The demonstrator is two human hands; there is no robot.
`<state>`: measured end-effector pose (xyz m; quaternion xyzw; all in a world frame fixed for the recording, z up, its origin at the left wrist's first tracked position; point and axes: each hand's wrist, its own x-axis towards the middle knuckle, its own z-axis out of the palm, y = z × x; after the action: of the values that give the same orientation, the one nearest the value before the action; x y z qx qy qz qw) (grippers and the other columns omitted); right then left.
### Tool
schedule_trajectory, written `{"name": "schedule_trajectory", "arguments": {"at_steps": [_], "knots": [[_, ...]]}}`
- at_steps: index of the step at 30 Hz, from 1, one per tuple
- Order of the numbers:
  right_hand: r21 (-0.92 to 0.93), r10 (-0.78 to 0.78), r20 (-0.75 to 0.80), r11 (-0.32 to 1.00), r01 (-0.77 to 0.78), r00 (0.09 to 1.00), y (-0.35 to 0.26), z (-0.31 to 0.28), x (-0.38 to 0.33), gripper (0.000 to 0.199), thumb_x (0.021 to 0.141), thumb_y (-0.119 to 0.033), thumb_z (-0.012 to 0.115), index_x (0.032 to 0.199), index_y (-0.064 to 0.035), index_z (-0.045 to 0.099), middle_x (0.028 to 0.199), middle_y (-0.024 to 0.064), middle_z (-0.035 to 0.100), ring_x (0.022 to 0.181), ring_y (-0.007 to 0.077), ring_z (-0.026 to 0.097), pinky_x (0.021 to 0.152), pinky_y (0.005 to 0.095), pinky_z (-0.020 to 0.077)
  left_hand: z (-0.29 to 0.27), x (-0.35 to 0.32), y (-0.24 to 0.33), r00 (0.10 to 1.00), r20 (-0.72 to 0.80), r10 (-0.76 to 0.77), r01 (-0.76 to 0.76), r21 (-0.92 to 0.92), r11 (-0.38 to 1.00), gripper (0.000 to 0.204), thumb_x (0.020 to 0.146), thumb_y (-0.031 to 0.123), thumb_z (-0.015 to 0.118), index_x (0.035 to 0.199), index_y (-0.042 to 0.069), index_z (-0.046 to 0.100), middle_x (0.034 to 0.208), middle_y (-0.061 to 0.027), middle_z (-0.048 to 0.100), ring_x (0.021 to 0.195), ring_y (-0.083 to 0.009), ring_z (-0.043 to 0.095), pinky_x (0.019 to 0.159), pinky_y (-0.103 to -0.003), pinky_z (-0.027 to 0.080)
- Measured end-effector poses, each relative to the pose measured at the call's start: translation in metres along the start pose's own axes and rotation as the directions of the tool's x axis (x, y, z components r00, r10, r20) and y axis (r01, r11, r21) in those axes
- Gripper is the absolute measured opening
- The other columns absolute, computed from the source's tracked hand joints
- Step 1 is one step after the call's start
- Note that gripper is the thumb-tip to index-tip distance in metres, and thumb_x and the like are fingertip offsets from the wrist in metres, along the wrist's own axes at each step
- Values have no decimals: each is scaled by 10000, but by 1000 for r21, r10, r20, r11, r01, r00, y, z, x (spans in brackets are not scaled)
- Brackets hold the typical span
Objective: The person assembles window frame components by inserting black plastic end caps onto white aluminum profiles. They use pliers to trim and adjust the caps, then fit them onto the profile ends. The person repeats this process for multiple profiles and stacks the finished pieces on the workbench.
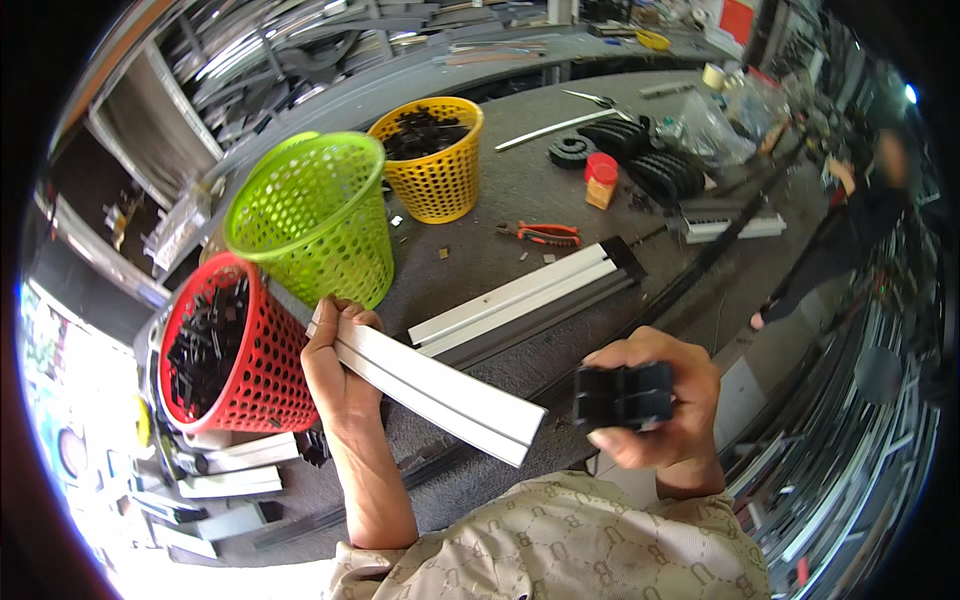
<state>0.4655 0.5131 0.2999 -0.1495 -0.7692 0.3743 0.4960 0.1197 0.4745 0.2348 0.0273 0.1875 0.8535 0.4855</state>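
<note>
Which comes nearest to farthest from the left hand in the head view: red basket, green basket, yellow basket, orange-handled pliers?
From the left hand:
1. Red basket, right beside it on its left.
2. Green basket, just above.
3. Yellow basket, farther up the table.
4. Orange-handled pliers, up and to the right.

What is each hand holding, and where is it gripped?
Left hand grips the white profile at its far end; right hand clasps black plastic pieces around their sides.

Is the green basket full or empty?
Cannot tell: the green basket is tipped away on the table, its inside mostly hidden; nothing shows through its holes.
</note>
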Motion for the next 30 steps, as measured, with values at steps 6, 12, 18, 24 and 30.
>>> {"name": "schedule_trajectory", "arguments": {"at_steps": [6, 12, 18, 24, 30], "knots": [[-169, -18, 29, 985, 23, 999, -8, 2, -13, 472, 716, -178, 899, 1090, 41, 713, 895, 114, 758, 690, 197, 732, 596, 309, 587, 2, 9, -8, 999, -42, -26, 26, 5, 1000, 115, 1081, 101, 600, 1089, -11, 572, 955, -91, 596, 838, -214, 585, 787, -366, 566], [-162, -90, -6, 983, 88, 996, 0, 8, -12, 494, 737, -184, 926, 1141, 9, 717, 893, 85, 729, 648, 141, 685, 551, 276, 561, 3, 8, -5, 999, -17, -41, 40, -11, 999, 127, 1085, 115, 596, 1093, -7, 560, 960, -93, 594, 848, -217, 577, 797, -368, 560], [-237, -22, 23, 971, 27, 999, -5, 13, -9, 486, 756, -173, 919, 1156, 11, 714, 872, 88, 695, 661, 172, 682, 573, 305, 569, 2, 9, -2, 999, -32, 35, -34, 25, 999, 137, 1094, 133, 583, 1119, -1, 562, 952, -90, 592, 835, -214, 571, 781, -367, 560], [-281, 56, 55, 959, -38, 997, -6, 17, -7, 471, 756, -165, 923, 1147, 4, 719, 852, 86, 671, 632, 175, 674, 570, 311, 573, 3, 10, 1, 994, -88, 72, -67, 51, 996, 124, 1100, 135, 570, 1121, 13, 572, 934, -87, 577, 811, -216, 567, 764, -376, 562], [-237, 163, 30, 960, -151, 986, -2, 25, -3, 420, 746, -161, 929, 1101, -35, 743, 828, 48, 660, 588, 103, 604, 511, 266, 507, 2, 11, -1, 986, -131, 103, -88, 115, 989, 139, 1101, 141, 572, 1092, 2, 565, 915, -79, 561, 789, -218, 558, 764, -384, 554]]}}
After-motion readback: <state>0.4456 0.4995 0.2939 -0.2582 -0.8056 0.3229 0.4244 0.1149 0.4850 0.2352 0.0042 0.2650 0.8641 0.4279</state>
